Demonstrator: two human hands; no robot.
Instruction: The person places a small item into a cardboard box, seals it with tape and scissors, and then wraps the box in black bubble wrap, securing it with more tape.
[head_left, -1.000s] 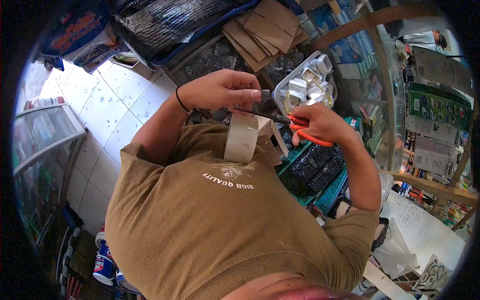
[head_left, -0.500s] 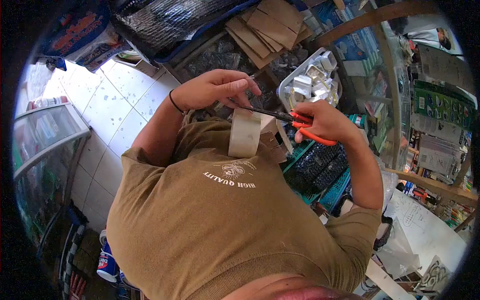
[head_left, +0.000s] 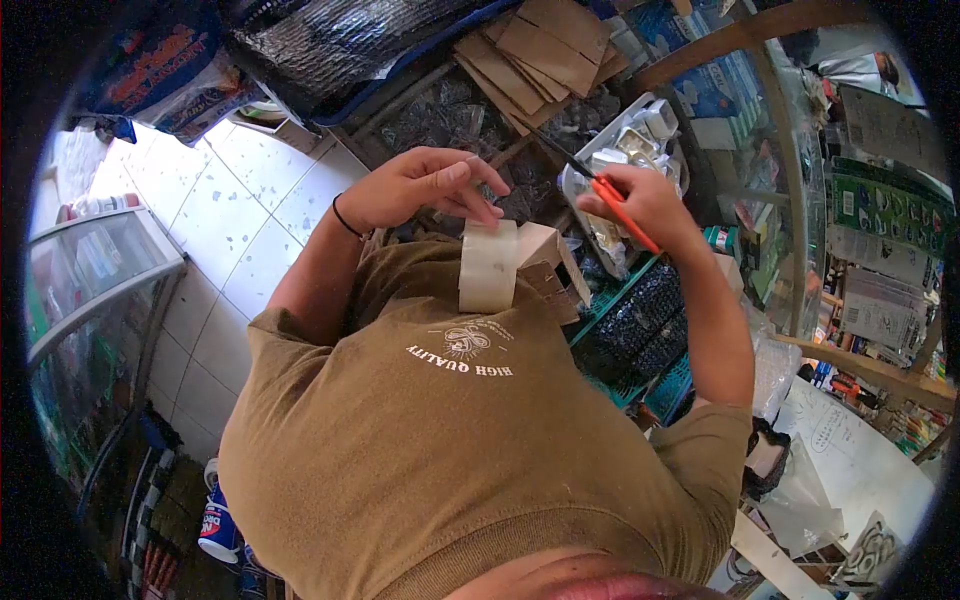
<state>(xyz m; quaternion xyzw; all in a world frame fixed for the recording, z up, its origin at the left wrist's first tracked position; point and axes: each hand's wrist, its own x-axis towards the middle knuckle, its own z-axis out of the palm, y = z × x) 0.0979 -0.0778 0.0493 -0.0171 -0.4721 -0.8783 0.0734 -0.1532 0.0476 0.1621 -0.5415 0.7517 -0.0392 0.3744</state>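
Observation:
My left hand (head_left: pixel 425 190) is held over the top of a wide tape roll (head_left: pixel 488 268), its fingers apart and their tips close to the roll's upper edge. Whether a fingertip touches the tape cannot be told. Orange-handled scissors (head_left: pixel 626 213) are gripped in my right hand (head_left: pixel 650 205), with the dark blades pointing up and left, away from the roll. The tape roll rests against the front of my brown shirt (head_left: pixel 450 430). Beside it, on the right, is a small open cardboard box (head_left: pixel 548 262).
A white tray (head_left: pixel 572 190) of small packaged items lies beyond my right hand. Below it are teal baskets (head_left: pixel 612 312) with dark bundles. Flat cardboard pieces (head_left: pixel 550 50) lie at the top. Glass display cases (head_left: pixel 100 262) stand at the left, above a tiled floor (head_left: pixel 235 210).
The scissors have moved up and right, away from the tape roll and my left hand, and their blades now point more upward. My left hand has shifted slightly left and down.

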